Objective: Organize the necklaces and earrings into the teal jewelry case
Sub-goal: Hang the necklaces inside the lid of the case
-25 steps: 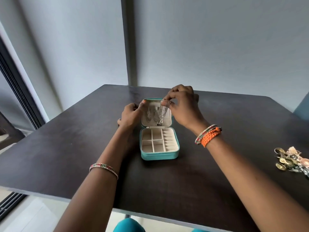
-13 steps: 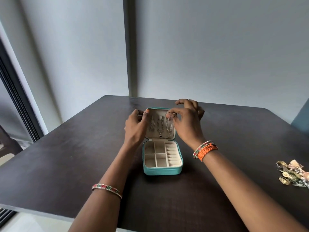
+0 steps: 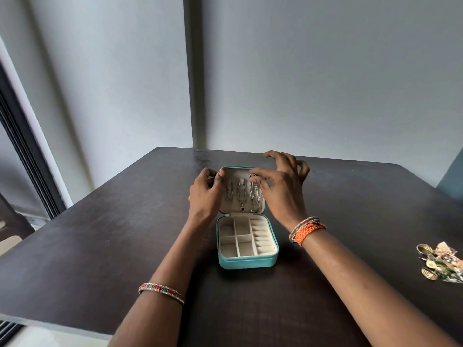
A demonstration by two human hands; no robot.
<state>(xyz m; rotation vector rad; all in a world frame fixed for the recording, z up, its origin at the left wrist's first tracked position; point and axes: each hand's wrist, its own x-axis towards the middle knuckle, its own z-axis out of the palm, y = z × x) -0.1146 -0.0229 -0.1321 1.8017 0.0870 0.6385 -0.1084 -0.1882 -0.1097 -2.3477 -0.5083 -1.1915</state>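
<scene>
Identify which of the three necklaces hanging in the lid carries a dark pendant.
The middle necklace: a dark pendant hangs at its bottom, unlike the left necklace and right necklace.

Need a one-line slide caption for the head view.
Left hand steadies the open teal jewelry case lid while right hand pinches a necklace at its hook.

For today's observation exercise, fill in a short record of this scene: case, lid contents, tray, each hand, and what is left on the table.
case: teal jewelry case, open, lid upright
lid contents: three necklaces hanging side by side
tray: compartments look empty
left hand: holds the lid's left edge
right hand: pinches the top of the rightmost necklace
table: earrings pile at right edge
</scene>
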